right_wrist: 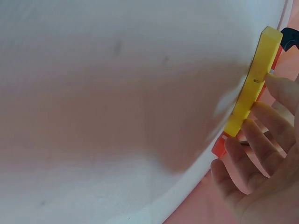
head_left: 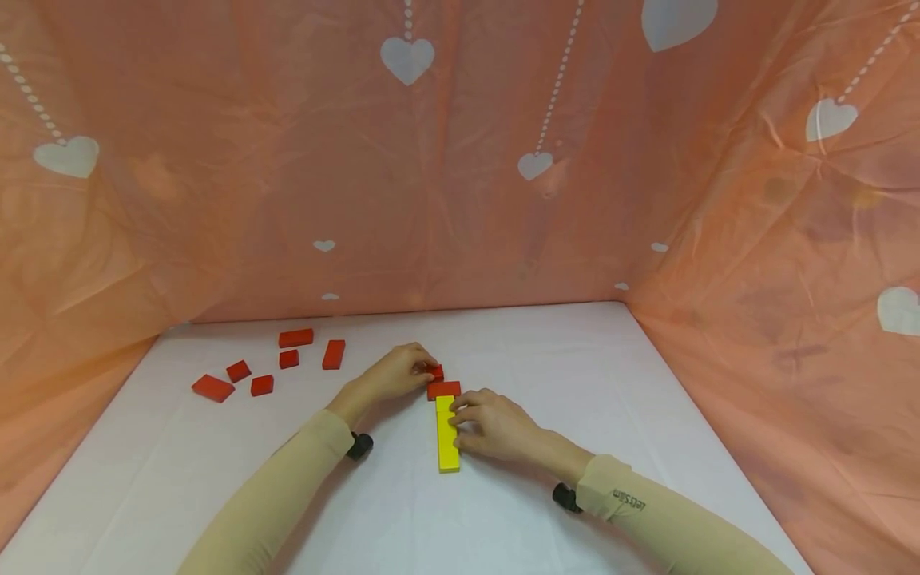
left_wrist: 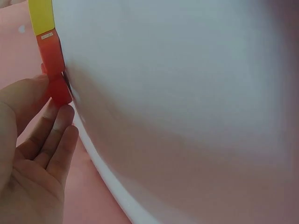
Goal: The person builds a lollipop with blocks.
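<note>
My left hand pinches a small red block between thumb and fingertips. In the left wrist view, that red block meets another red block, which adjoins a yellow block. From the head, the second red block lies crosswise above a short yellow block and a long yellow block, forming a line. Fingertips of my right hand touch the yellow pieces' right side. The right wrist view has these fingers fairly straight along the long yellow block.
Several loose red blocks lie on the white tabletop at the far left, among them a long one and a slanted one. A pink curtain with white hearts encloses the back and sides.
</note>
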{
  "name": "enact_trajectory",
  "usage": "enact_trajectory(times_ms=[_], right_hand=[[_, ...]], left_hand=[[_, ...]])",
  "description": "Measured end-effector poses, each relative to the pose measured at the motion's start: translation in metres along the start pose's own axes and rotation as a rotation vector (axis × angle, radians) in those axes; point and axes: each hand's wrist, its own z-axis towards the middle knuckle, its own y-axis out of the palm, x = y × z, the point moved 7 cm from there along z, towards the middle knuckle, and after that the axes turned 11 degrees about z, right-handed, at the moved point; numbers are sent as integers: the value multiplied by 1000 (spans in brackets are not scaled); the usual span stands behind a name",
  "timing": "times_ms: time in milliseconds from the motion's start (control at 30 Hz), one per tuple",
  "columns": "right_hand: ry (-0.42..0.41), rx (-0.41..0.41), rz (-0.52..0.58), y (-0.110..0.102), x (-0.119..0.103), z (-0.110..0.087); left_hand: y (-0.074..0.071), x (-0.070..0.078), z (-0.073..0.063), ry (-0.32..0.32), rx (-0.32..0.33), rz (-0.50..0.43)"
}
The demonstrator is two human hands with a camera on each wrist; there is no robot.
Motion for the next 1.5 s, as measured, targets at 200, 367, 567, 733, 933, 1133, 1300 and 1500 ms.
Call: enact_trajectory(times_ms=[200,367,567,733,933,1133,1300,1500], right_hand=[[10,-1,4,0,1,0],[12,4,9,-1,0,-1],[9,3,9,-2,-1,0],[10,6,-2,-2,-1,0],[18,6,7,-2,0,-1],[16,9,13,-1,1,-1],[27,6,14,-1,1,-2],[21,-6,-3,1,1,-1]], left_hand=[[1,-1,1,-24,-15,-5],[1,-3,3,-15,-15,18],[2,-3,4,-11,-23,8],[1,-2,3,-9,-24,7],[1,1,1,-2,-27,11],[2,2,0,22,-22,17],[3,2,1,23,-22,17],[4,1,1,30,-22,20]])
